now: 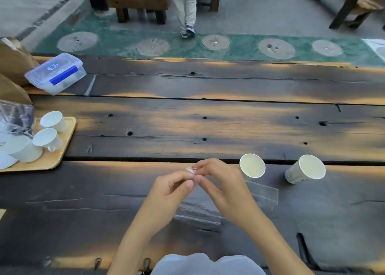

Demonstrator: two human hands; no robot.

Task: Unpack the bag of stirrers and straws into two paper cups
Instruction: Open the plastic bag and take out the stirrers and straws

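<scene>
desk (208,120): dark weathered planks, knotholes, orange light patches
floor (260,14): grey concrete
mat (183,47): green, pale discs
benches (137,2): rough wood

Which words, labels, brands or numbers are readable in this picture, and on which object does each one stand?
No text here can be read.
Plastic container: a dark blue logo on its clear lid, too small to read.
Right paper cup: bluish print low on its side, too blurred to read.
Left paper cup: no print visible.
Clear bag held in both hands: no print visible.
</scene>
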